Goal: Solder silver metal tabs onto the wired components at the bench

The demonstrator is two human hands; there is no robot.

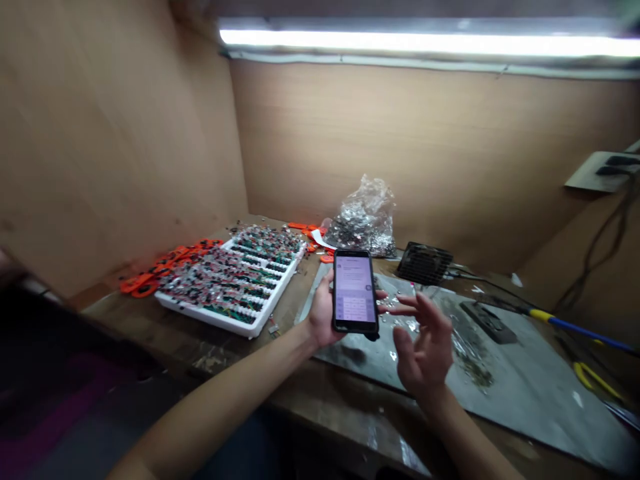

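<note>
A smartphone (356,290) in a dark case is held upright in my left hand (324,308), its lit screen facing me with a keyboard in the lower part. My left thumb lies along one edge and fingertips show at the other. Just right of the phone hovers my right hand (425,343), fingers apart and bent a little, holding nothing. Below both hands lies a grey work mat (525,373) with small bits scattered over it.
At left, a white foam tray (245,327) bears many wired parts, with orange pieces (145,283) beside it. A clear bag (367,213) of small parts leans at the back. Right of it are a black fan (425,262), a blue-and-yellow soldering iron (565,322) and yellow-handled pliers (595,380).
</note>
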